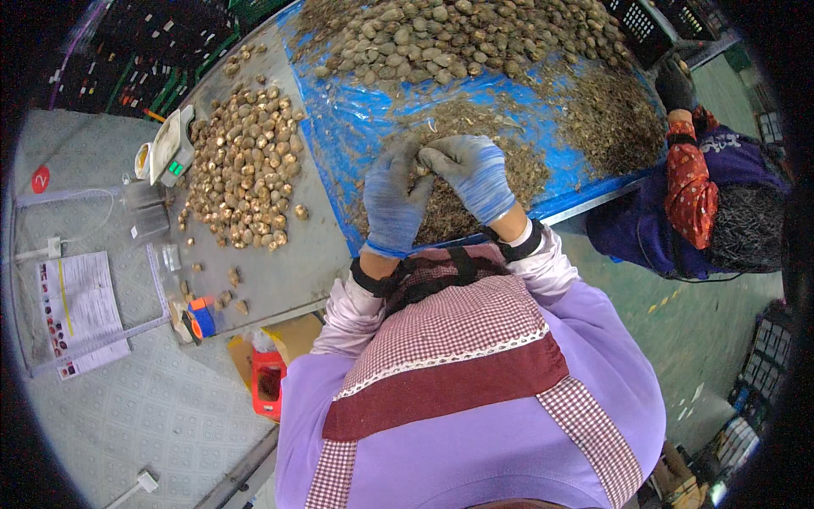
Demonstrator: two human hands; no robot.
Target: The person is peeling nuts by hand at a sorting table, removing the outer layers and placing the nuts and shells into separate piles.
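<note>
My left hand (395, 197) and my right hand (475, 173) wear blue knit gloves with grey palms. They meet above a blue plastic sheet (356, 108). A small brown corm (421, 170), mostly hidden, is pinched between their fingertips; the left fingers are blurred. Beneath both hands lies a layer of loose brown husk scraps (521, 168). Beyond them rises a large heap of rough, taro-like corms (420, 44). A second pile of cleaner corms with pale cut spots (248, 165) sits on the bare metal table (280, 273) to the left.
A digital scale (175, 153) stands left of the cleaner pile. At the near left table corner are a blue-and-orange tape dispenser (201, 318) and a few loose corms. Below hangs a red container (267, 382). A co-worker (693, 184) works at the right edge; dark crates (636, 28) stand behind.
</note>
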